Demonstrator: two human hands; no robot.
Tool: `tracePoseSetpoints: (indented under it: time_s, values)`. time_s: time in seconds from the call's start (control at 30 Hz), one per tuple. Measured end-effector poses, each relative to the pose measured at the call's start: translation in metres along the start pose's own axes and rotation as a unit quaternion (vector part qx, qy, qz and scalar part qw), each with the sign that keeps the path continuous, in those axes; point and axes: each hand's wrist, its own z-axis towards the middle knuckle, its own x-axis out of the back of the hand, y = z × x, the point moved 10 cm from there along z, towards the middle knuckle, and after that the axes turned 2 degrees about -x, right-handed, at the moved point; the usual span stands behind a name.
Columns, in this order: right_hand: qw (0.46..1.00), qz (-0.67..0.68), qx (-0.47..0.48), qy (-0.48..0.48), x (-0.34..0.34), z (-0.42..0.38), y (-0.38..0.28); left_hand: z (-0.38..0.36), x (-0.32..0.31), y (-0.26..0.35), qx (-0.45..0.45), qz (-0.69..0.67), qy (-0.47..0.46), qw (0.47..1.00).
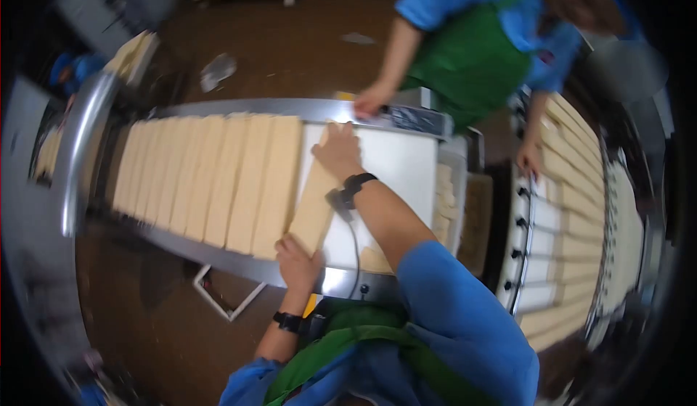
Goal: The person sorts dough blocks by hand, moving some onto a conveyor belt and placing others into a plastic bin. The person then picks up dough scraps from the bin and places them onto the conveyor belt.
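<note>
A long pale dough strip (314, 199) lies at a slant across the white belt, at the right end of a row of similar strips. My right hand (340, 152) reaches over the belt and grips the strip's far end, fingers bent over it. At its near end, my left hand (298, 264) has its fingers around the dough near the metal edge. The row of dough strips (210, 181) stretches away to the left, side by side. A dark cable (356, 253) hangs from my right wrist area.
Across the belt stands a co-worker in a green apron (472, 61), one hand at the conveyor's metal rail (290, 107). A bin (459, 159) with dough pieces is at the belt's right end. Another conveyor (537, 261) with dough strips runs further right. A metal cylinder (83, 145) is at left.
</note>
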Motion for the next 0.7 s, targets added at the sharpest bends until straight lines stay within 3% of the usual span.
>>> tracePoseSetpoints:
  time_s: [0.1,0.2,0.23,0.3,0.37,0.43,0.57,0.63,0.7]
  values:
    - [0.993,0.064,-0.1,-0.016,0.033,-0.017,0.071,0.004,-0.005,0.027,-0.1,-0.082,-0.078,0.988]
    - [0.981,0.039,-0.167,0.086,0.07,-0.039,0.151,-0.003,-0.02,0.066,-0.168,-0.183,-0.158,0.956]
    - [0.979,-0.041,-0.171,0.105,0.064,-0.033,0.175,-0.007,-0.033,0.075,-0.145,-0.183,-0.207,0.95]
    - [0.955,0.108,-0.239,0.139,0.087,-0.071,0.217,-0.013,-0.043,0.102,-0.141,-0.111,-0.228,0.957]
    - [0.917,0.212,-0.273,0.199,0.088,-0.096,0.259,-0.013,-0.047,0.124,-0.144,-0.078,-0.206,0.965]
    - [0.867,0.32,-0.298,0.24,0.098,-0.132,0.294,-0.016,-0.044,0.151,-0.229,-0.096,-0.141,0.958]
    - [0.805,0.264,-0.303,0.436,0.165,-0.238,0.367,-0.051,-0.046,0.229,-0.348,-0.136,-0.119,0.92]
    - [0.761,0.263,-0.329,0.493,0.187,-0.298,0.417,-0.086,-0.042,0.279,-0.413,-0.144,-0.124,0.891]
    - [0.739,0.273,-0.385,0.481,0.201,-0.356,0.473,-0.13,-0.034,0.331,-0.469,-0.162,-0.144,0.856]
